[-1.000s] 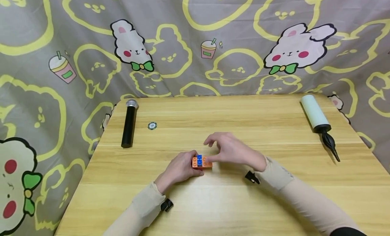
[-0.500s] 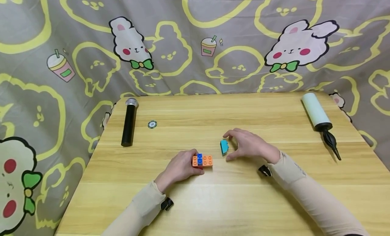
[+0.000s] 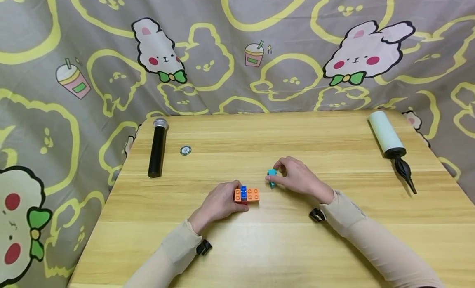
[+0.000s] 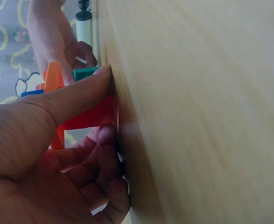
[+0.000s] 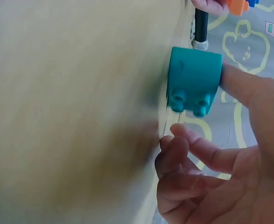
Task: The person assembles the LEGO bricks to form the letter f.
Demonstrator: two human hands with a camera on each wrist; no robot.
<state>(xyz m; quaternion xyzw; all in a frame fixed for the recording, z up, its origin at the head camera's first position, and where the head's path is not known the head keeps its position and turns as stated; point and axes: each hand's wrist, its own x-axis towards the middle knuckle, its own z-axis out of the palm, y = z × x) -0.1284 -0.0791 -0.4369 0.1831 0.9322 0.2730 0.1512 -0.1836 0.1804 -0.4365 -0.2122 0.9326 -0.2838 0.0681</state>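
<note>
My left hand (image 3: pixel 219 202) grips a small stack of toy building bricks. Its long orange brick (image 3: pixel 253 194) bears a small blue brick (image 3: pixel 243 192) on top, and a red brick (image 4: pixel 92 116) sits beneath, between my thumb and fingers. To the right of the stack is a teal toy brick (image 5: pixel 194 77) with a curved side and studs, standing on the table. My right hand (image 3: pixel 298 176) is at it, the thumb reaching across and touching it. In the right wrist view the other fingers are bent apart from the brick.
On the wooden table (image 3: pixel 237 246), a black microphone (image 3: pixel 157 149) lies at the left beside a round chip marked 20 (image 3: pixel 185 150). A pale green hand pump (image 3: pixel 386 133) lies at the back right. A patterned curtain (image 3: pixel 222 53) hangs behind.
My right hand has moved right from the stack to the teal brick, and its thumb now lies over it. The teal brick has turned slightly. My left hand keeps its grip on the stack.
</note>
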